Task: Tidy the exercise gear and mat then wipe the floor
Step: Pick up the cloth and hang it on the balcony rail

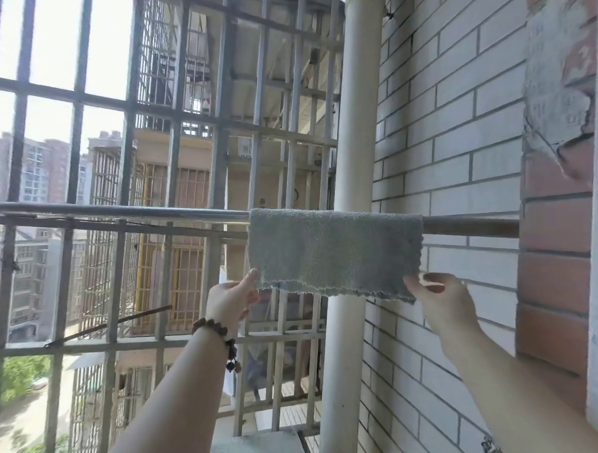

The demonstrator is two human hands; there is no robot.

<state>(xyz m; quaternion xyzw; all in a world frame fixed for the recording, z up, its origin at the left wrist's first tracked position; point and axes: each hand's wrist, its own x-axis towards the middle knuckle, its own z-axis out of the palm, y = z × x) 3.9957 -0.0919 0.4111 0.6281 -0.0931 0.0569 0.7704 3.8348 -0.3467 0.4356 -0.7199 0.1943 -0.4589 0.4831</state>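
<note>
While the grey cloth [333, 248] hangs folded over the rail [118, 210], you hold its lower corners.
Your left hand [230, 299] pinches the left corner, your right hand [437, 297] the right; no gear, mat or floor shows, so you're likely either fetching it or hanging it up after wiping.

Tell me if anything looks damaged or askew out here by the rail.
Yes. The wall covering on the brick column at the upper right is cracked and peeling. A thin rod juts slanted through the window grille. The grey cloth hangs evenly over the rail.
</note>
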